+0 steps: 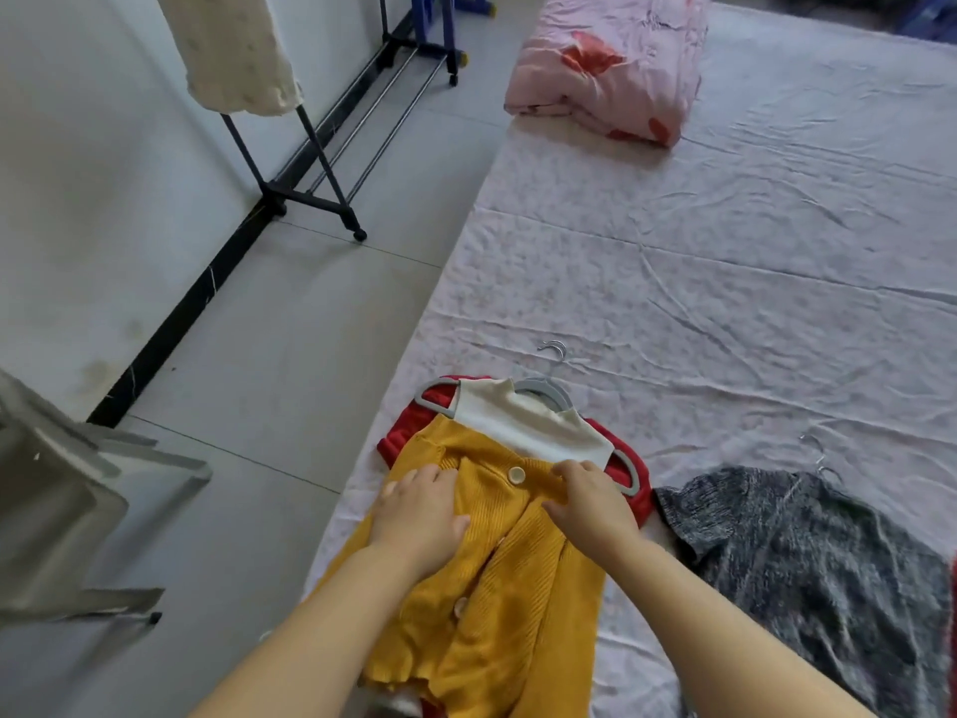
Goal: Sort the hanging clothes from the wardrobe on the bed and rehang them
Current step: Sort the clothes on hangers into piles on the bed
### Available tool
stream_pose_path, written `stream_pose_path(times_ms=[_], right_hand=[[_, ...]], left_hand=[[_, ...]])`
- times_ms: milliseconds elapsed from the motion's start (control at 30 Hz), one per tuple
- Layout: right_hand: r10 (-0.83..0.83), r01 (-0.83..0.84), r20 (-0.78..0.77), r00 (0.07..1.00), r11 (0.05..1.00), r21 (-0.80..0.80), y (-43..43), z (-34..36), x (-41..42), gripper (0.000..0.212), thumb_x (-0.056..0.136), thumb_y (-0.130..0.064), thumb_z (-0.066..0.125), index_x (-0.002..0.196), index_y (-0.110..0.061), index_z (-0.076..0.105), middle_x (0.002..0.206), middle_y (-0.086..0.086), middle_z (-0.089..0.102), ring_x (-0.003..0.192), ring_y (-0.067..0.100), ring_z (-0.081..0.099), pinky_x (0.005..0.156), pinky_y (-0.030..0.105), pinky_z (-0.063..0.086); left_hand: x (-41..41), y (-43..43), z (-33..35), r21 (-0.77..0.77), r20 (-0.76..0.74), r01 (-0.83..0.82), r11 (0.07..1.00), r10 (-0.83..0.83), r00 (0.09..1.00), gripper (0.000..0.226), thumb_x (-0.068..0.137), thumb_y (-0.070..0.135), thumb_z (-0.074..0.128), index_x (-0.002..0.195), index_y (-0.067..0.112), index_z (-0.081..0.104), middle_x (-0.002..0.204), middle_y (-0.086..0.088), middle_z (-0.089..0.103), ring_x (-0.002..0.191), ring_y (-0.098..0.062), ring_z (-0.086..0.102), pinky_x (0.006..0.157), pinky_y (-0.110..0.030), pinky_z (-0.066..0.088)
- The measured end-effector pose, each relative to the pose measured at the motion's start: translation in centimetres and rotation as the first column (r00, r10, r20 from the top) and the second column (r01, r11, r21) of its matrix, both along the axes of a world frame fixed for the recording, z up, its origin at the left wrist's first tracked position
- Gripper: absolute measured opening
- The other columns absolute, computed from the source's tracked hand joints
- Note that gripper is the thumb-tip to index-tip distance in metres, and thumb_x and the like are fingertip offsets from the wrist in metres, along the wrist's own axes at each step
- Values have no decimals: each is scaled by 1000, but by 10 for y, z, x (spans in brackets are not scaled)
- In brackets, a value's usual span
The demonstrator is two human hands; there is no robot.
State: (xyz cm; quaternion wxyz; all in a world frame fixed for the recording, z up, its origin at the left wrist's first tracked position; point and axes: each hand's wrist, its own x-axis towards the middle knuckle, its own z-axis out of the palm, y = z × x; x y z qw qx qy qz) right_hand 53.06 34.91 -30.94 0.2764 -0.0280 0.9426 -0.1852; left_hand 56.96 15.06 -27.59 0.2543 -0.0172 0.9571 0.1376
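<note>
We see the bed point(725, 261) carrying a folded pink quilt point(611, 64) upper centre, a red garment point(396, 443) lower centre, a grey knit top point(808, 551) lower right.

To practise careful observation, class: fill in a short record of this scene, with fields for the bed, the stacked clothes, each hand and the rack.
bed: folded pink quilt at far end, grey knit at near right
stacked: yellow cardigan on top, over white top on grey hanger and red garment
left hand: rests flat on cardigan
right hand: pinches cardigan near top button
rack: on floor left of bed, cream garment hanging
</note>
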Motion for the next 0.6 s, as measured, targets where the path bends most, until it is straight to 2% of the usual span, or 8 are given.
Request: stream_pose_path(times_ms=[167, 367, 600], right_hand=[[-70, 70, 32, 997, 998, 8, 1, -53, -59, 50, 89, -30, 58, 134, -16, 43, 137, 6, 44, 119, 23, 47, 91, 33, 45], [-139, 142, -53, 989, 989, 51, 3, -125, -126, 38, 91, -22, 53, 127, -14, 48, 125, 10, 51, 107, 26, 51, 86, 36, 46], [-195, 207, -99, 976, 970, 130, 2, -192, -166, 37, 91, -24, 49, 127, -15, 47, 121, 13, 49, 108, 32, 47, 83, 42, 43]], left_hand=[[-48, 6, -52, 42, 44, 37, 998, -39, 998, 56, 92, 45, 46, 140, 20, 31, 141, 3, 37, 130, -18, 34, 107, -36, 28], [-91, 8, -114, 86, 47, 51, 995, -55, 997, 53, 92, 42, 48, 138, 20, 34, 138, 4, 40, 128, -17, 36, 105, -34, 30], [-104, 6, -162, 124, 43, 40, 991, -45, 998, 51, 92, 41, 49, 136, 21, 36, 136, 4, 40, 126, -16, 36, 104, -33, 29]])
